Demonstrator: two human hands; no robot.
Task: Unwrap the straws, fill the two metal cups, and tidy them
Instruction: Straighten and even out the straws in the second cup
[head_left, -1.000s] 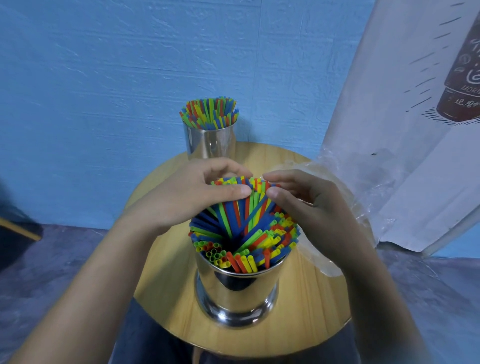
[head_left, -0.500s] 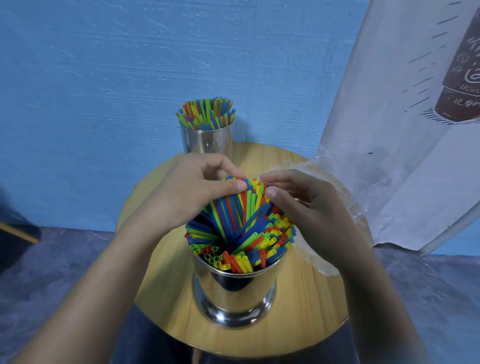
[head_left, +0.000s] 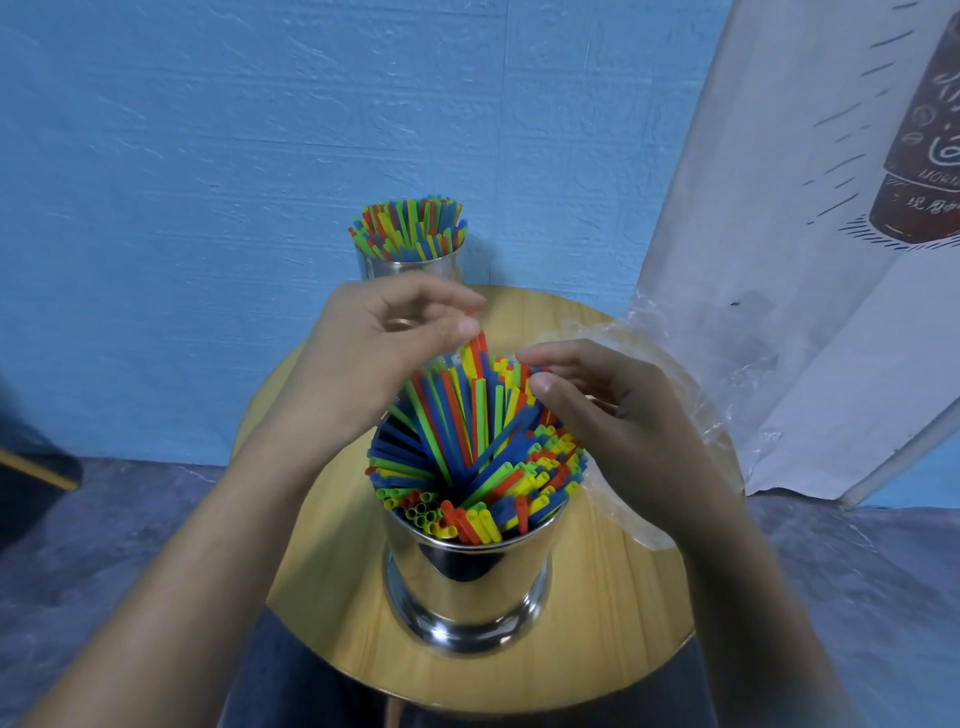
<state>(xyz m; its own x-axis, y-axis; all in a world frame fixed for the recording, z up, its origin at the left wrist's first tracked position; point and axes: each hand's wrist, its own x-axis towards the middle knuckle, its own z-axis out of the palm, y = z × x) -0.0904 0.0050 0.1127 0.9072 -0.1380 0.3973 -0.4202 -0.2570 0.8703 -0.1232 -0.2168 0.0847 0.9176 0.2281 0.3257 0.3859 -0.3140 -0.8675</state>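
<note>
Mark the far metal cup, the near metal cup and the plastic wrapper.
far metal cup (head_left: 405, 269): head view, on its shiny wall under the rim.
near metal cup (head_left: 467, 587): head view, on its front wall.
plastic wrapper (head_left: 680, 374): head view, on the crumpled clear film.

Round wooden table (head_left: 613, 613) — near metal cup (head_left: 467, 587), far metal cup (head_left: 410, 267), clear plastic wrapper (head_left: 675, 374)

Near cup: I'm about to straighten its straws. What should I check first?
1. Near cup upright on the table: ok.
2. Its straws standing straight: not ok, many lean and cross.
3. Far cup filled, far straws even: ok.
4. Plastic wrapper cleared away: not ok, it lies on the table by the right hand.
5. Left hand and right hand gripping the straw tips: cannot tell.
</note>
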